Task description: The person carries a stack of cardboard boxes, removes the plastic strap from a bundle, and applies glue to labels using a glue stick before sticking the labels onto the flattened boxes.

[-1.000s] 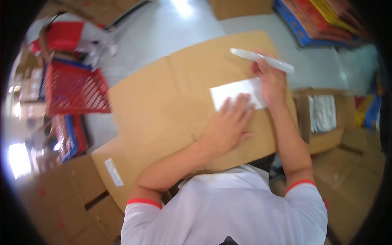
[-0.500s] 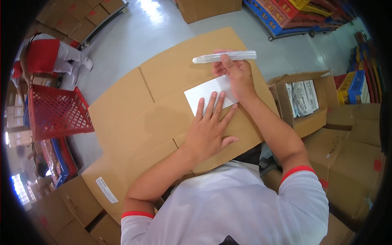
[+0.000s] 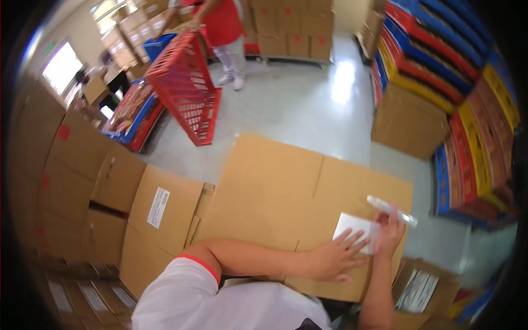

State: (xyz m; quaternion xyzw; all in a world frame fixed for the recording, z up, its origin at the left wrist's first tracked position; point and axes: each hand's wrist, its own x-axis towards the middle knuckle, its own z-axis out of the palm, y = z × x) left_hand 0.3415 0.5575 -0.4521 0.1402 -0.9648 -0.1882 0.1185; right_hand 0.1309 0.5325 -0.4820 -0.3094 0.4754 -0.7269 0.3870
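Note:
A small white sheet of paper point(image 3: 347, 224) lies on the large flat cardboard point(image 3: 275, 187) in front of me. My left hand point(image 3: 334, 258) rests on the paper's near edge with its fingers spread. At the paper's right side, my right hand point(image 3: 389, 237) grips a white, partly clear pen-shaped tube point(image 3: 379, 204). The tube slants across the fingers above the cardboard, its rounded white end pointing left. My right hand's palm and fingers cover part of the paper's right side.
An open carton point(image 3: 421, 291) holding printed packets stands at the lower right. Stacked colourful crates point(image 3: 440, 49) are on the right. A person in a red apron point(image 3: 223, 25) stands by a red crate point(image 3: 181, 82). A labelled carton point(image 3: 165, 192) is at my left.
My view has swung to the left, so the cardboard and both hands now appear lower and further right. The left hand stays on the paper and the right hand still holds the tube.

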